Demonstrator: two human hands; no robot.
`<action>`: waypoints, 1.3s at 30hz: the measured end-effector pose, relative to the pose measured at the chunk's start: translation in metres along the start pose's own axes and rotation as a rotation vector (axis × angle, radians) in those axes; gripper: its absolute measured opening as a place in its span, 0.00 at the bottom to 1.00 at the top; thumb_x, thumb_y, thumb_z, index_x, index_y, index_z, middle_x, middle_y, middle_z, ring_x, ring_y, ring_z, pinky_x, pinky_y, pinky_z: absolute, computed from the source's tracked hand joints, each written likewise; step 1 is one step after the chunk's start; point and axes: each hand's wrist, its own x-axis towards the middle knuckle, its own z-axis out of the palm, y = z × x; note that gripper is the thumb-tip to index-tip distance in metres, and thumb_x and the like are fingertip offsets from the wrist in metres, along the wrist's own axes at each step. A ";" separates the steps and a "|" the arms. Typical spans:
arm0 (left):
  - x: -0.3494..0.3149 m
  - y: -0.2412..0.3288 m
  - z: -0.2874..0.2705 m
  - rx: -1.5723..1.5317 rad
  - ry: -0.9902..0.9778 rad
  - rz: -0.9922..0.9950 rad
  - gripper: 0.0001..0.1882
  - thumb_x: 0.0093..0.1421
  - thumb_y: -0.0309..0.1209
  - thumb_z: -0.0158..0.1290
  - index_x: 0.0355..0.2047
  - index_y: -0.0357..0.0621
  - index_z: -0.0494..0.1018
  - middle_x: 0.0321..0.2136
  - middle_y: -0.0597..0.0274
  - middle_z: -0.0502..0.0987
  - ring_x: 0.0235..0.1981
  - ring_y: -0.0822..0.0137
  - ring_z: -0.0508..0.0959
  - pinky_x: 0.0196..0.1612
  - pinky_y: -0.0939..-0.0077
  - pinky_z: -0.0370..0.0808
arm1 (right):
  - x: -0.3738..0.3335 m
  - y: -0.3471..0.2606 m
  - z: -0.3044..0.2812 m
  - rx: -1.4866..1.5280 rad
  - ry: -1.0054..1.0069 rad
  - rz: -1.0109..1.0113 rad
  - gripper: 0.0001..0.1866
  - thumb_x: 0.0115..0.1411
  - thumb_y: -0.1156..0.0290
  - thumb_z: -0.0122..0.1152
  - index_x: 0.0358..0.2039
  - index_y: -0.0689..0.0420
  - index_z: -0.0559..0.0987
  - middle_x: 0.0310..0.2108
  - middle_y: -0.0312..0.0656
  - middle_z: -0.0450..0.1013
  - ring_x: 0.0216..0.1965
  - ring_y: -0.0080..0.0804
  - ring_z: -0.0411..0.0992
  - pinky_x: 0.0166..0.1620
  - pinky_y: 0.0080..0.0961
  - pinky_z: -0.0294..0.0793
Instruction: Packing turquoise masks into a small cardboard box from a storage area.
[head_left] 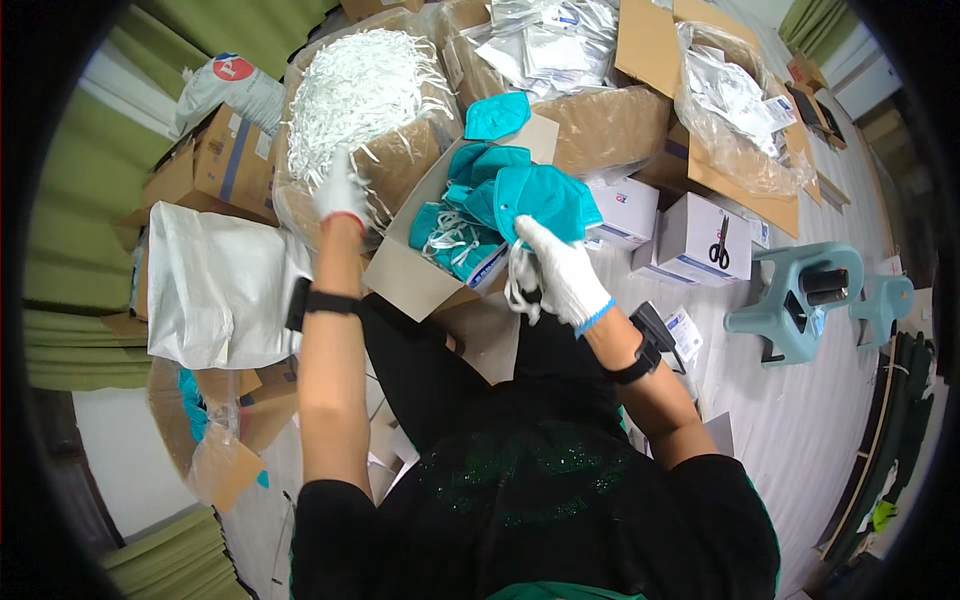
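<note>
My right hand (562, 272), in a white knitted glove with a blue cuff, is closed on a teal face mask (540, 200) whose white straps dangle below the fingers. Under it stands an open carton (408, 272) with several more teal masks (455, 243) and white straps inside. One teal mask (497, 116) lies at the carton's far edge. My left hand (342, 192), gloved in white with a red cuff, reaches to the near edge of a heap of white strips (362, 90). Motion blurs its fingers, so its hold is unclear.
The strips fill a plastic-lined carton (405, 160). Beyond the masks, another lined box (610, 125) holds flat white packets (550, 50). Black scissors (719, 243) rest on a white box (700, 225); a blue-grey stool (800, 300) stands at right. A white sack (220, 285) sits at left.
</note>
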 end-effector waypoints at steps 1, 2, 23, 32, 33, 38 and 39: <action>-0.032 -0.007 0.012 -0.141 -0.070 0.010 0.29 0.56 0.61 0.56 0.36 0.45 0.73 0.18 0.70 0.62 0.12 0.73 0.58 0.15 0.72 0.52 | 0.025 0.016 -0.007 0.025 -0.012 -0.053 0.10 0.64 0.64 0.58 0.41 0.55 0.73 0.29 0.38 0.73 0.26 0.25 0.72 0.25 0.23 0.70; -0.061 -0.012 0.012 -0.125 -0.362 -0.025 0.32 0.55 0.61 0.56 0.42 0.44 0.72 0.23 0.67 0.66 0.16 0.72 0.67 0.16 0.71 0.61 | 0.045 0.027 -0.006 0.084 0.004 -0.153 0.11 0.63 0.66 0.57 0.43 0.56 0.74 0.32 0.41 0.74 0.30 0.30 0.74 0.29 0.27 0.73; -0.127 -0.047 -0.011 0.417 -0.941 0.916 0.13 0.58 0.28 0.53 0.44 0.42 0.78 0.42 0.60 0.78 0.36 0.73 0.78 0.35 0.78 0.76 | 0.028 -0.058 0.013 -0.418 -0.396 -0.027 0.19 0.60 0.57 0.64 0.41 0.60 0.79 0.28 0.37 0.76 0.20 0.20 0.69 0.23 0.17 0.66; -0.161 -0.046 0.012 0.292 -0.699 0.071 0.20 0.66 0.45 0.51 0.34 0.36 0.75 0.24 0.62 0.77 0.22 0.77 0.71 0.25 0.80 0.67 | 0.039 -0.023 0.013 -0.550 -0.173 -0.491 0.12 0.59 0.64 0.64 0.39 0.58 0.80 0.25 0.33 0.75 0.20 0.17 0.68 0.24 0.16 0.67; -0.155 -0.056 0.015 0.265 -0.665 0.170 0.20 0.66 0.44 0.51 0.34 0.35 0.75 0.25 0.61 0.77 0.23 0.75 0.72 0.26 0.78 0.68 | 0.038 -0.020 0.010 -0.535 -0.196 -0.534 0.12 0.59 0.64 0.64 0.40 0.57 0.80 0.25 0.32 0.75 0.20 0.16 0.68 0.24 0.15 0.67; -0.146 -0.087 0.034 0.412 -0.487 0.519 0.19 0.66 0.42 0.49 0.33 0.35 0.75 0.25 0.52 0.77 0.29 0.63 0.77 0.34 0.68 0.71 | 0.020 -0.013 0.027 -0.166 -0.157 -0.248 0.15 0.60 0.63 0.64 0.43 0.56 0.76 0.26 0.30 0.72 0.19 0.15 0.62 0.20 0.14 0.60; -0.139 -0.097 0.034 0.483 -0.461 0.632 0.19 0.66 0.42 0.49 0.33 0.35 0.75 0.25 0.50 0.76 0.29 0.62 0.77 0.35 0.68 0.71 | 0.019 -0.012 0.029 -0.208 -0.140 -0.310 0.15 0.61 0.62 0.63 0.44 0.56 0.76 0.26 0.31 0.72 0.19 0.15 0.63 0.20 0.14 0.59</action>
